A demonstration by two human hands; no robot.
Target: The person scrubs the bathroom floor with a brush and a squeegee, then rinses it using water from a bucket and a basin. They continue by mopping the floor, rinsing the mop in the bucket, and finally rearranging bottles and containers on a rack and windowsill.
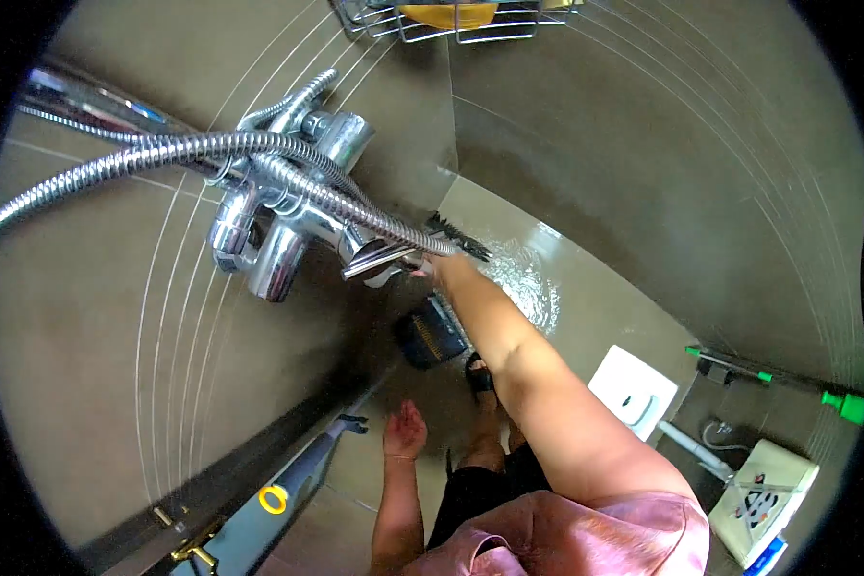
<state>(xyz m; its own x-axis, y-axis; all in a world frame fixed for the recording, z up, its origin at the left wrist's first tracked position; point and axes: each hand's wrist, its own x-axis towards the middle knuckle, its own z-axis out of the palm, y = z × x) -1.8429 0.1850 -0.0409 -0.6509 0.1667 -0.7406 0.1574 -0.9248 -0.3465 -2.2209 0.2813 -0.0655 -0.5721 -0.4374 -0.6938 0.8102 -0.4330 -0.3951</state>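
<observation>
My right arm stretches out to a chrome shower faucet on the wall. My right hand is at the front end of this faucet, its fingers curled against the metal and partly hidden behind a ribbed shower hose. Just beyond the hand is something black with bristles, like a brush; whether the hand touches it I cannot tell. My left hand hangs low, open and palm up, holding nothing. A dark container with orange lettering stands on the floor below the faucet.
Water shimmers on the tiled floor. A wire rack with something yellow hangs on the wall above. At the right are a white box-like object, a green-ended pole and a bin with a panda picture. A door edge is at lower left.
</observation>
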